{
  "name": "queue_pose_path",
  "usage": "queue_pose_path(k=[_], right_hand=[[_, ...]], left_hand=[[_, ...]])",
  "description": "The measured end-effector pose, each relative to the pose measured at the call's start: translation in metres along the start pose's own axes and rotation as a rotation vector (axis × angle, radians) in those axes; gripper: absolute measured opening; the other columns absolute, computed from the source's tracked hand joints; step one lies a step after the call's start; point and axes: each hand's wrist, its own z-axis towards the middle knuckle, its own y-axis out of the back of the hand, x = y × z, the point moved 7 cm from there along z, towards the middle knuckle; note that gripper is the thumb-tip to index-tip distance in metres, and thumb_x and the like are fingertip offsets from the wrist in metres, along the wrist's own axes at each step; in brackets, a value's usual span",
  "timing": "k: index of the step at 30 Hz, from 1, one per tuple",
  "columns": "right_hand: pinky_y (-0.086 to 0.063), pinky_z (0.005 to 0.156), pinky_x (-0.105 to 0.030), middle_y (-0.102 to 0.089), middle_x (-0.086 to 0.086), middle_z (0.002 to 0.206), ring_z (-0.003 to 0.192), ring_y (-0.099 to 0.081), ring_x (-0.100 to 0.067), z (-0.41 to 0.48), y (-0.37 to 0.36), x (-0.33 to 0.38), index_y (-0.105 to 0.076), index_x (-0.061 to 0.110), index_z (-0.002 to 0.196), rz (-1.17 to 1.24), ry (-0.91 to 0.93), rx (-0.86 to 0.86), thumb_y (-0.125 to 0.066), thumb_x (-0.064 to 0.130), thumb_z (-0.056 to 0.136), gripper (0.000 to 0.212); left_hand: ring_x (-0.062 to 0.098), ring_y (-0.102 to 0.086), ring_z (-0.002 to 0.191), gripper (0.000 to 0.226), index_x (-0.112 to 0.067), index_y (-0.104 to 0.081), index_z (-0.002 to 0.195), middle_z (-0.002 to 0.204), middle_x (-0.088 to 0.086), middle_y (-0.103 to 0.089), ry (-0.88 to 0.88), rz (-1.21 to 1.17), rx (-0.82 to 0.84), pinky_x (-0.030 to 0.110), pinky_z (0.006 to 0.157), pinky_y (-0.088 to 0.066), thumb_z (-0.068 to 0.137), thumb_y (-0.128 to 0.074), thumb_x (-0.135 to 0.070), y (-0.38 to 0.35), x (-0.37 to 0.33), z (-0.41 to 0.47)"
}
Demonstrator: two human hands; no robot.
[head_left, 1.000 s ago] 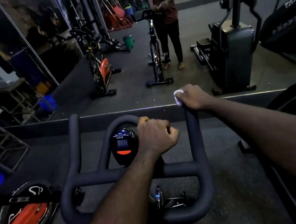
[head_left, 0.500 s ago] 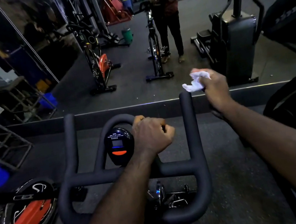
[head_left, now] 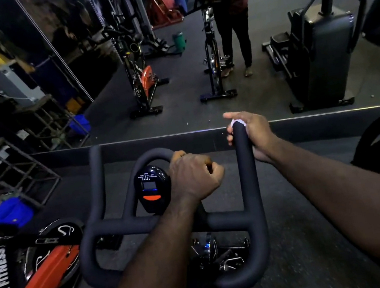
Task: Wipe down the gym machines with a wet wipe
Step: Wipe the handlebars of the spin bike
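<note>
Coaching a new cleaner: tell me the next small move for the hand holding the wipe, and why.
Probably slide the right hand down the right handlebar toward the crossbar. The wipe sits at the bar's tip, the length below it lies bare, and the left hand grips the centre loop.

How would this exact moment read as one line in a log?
phase: wiping | right hand: holds wet wipe round handlebar tip | left hand: grips centre loop

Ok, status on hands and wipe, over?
Left hand gripping handlebar centre loop. Right hand holding wipe round right bar tip. Nothing seen in the way.
</note>
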Motion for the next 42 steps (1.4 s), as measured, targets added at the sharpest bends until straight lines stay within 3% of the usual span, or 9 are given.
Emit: queue_pose_path(k=[4, 8, 13, 17, 23, 30, 35, 38, 42], right_hand=[[-0.050, 0.067, -0.030, -0.075, -0.016, 0.095, 0.072, -0.062, -0.023, -0.009, 0.012, -0.004, -0.064, -0.010, 0.103, -0.066, 0.271, -0.074, -0.041, 0.028, 0.109, 0.044], [-0.048, 0.084, -0.037, -0.073, -0.008, 0.097, 0.089, -0.062, -0.017, -0.012, 0.034, -0.010, -0.075, 0.010, 0.101, -0.086, 0.324, -0.115, -0.057, 0.035, 0.102, 0.031], [-0.057, 0.091, -0.034, -0.078, 0.008, 0.105, 0.094, -0.069, -0.003, -0.017, 0.056, 0.006, -0.079, 0.016, 0.112, -0.360, 0.446, -0.166, -0.065, 0.014, 0.100, 0.019], [-0.051, 0.073, -0.015, -0.073, 0.018, 0.089, 0.077, -0.064, 0.011, -0.049, 0.067, 0.006, -0.080, 0.017, 0.110, -0.647, 0.537, -0.207, -0.068, 0.015, 0.099, 0.017], [-0.053, 0.074, -0.014, -0.071, 0.031, 0.090, 0.082, -0.068, 0.012, -0.102, 0.084, -0.043, -0.079, 0.020, 0.111, -0.677, 0.487, -0.076, -0.074, 0.012, 0.095, 0.020], [-0.054, 0.090, -0.019, -0.075, 0.010, 0.108, 0.098, -0.069, -0.002, -0.038, 0.071, 0.038, -0.079, 0.019, 0.106, -0.623, 0.662, -0.200, -0.075, 0.012, 0.093, 0.016], [-0.051, 0.070, -0.030, -0.071, 0.010, 0.087, 0.076, -0.063, -0.001, -0.084, 0.078, -0.045, -0.073, 0.025, 0.098, -0.663, 0.459, -0.134, -0.069, 0.013, 0.097, 0.013], [-0.060, 0.082, -0.046, -0.076, 0.014, 0.099, 0.090, -0.073, -0.006, -0.133, 0.087, -0.106, -0.068, 0.033, 0.109, -0.572, 0.352, -0.015, -0.064, 0.025, 0.096, 0.015], [-0.055, 0.077, -0.029, -0.075, 0.016, 0.100, 0.085, -0.067, 0.005, -0.113, 0.088, -0.056, -0.069, 0.037, 0.111, -0.633, 0.429, -0.113, -0.068, 0.013, 0.098, 0.028]], left_hand=[[0.014, -0.046, 0.054, 0.037, -0.020, -0.061, 0.053, 0.052, -0.009, -0.056, 0.015, 0.033, 0.006, 0.030, 0.086, -0.034, 0.082, -0.054, -0.042, -0.002, 0.000, 0.000], [0.015, -0.049, 0.055, 0.036, -0.020, -0.061, 0.054, 0.052, -0.008, -0.056, 0.018, 0.072, 0.023, 0.031, 0.087, -0.036, 0.082, -0.055, -0.041, -0.003, 0.000, 0.001], [0.022, -0.049, 0.055, 0.037, -0.016, -0.062, 0.052, 0.052, -0.002, -0.060, 0.034, 0.116, 0.034, 0.036, 0.084, -0.040, 0.079, -0.056, -0.040, -0.005, -0.001, 0.002], [0.022, -0.046, 0.053, 0.036, -0.015, -0.061, 0.051, 0.050, -0.002, -0.059, 0.037, 0.137, 0.035, 0.035, 0.084, -0.041, 0.078, -0.057, -0.039, -0.005, -0.002, 0.003], [0.017, -0.035, 0.055, 0.038, -0.017, -0.056, 0.048, 0.047, -0.005, -0.053, 0.035, 0.185, -0.006, 0.033, 0.077, -0.038, 0.078, -0.055, -0.039, -0.004, -0.005, 0.001], [0.018, -0.034, 0.054, 0.038, -0.021, -0.047, 0.047, 0.046, -0.004, -0.049, 0.043, 0.229, -0.008, 0.034, 0.076, -0.036, 0.078, -0.056, -0.041, -0.002, -0.008, 0.004], [0.018, -0.037, 0.056, 0.037, -0.024, -0.045, 0.048, 0.048, -0.010, -0.039, 0.057, 0.231, 0.000, 0.032, 0.074, -0.035, 0.078, -0.058, -0.042, 0.000, -0.009, 0.003], [0.019, -0.041, 0.057, 0.039, -0.021, -0.053, 0.048, 0.048, -0.009, -0.044, 0.074, 0.247, 0.030, 0.033, 0.076, -0.039, 0.079, -0.053, -0.045, -0.002, -0.006, 0.004], [0.025, -0.052, 0.060, 0.039, -0.021, -0.055, 0.050, 0.049, -0.002, -0.056, 0.082, 0.267, 0.064, 0.034, 0.076, -0.041, 0.077, -0.050, -0.048, -0.003, -0.006, 0.005]])
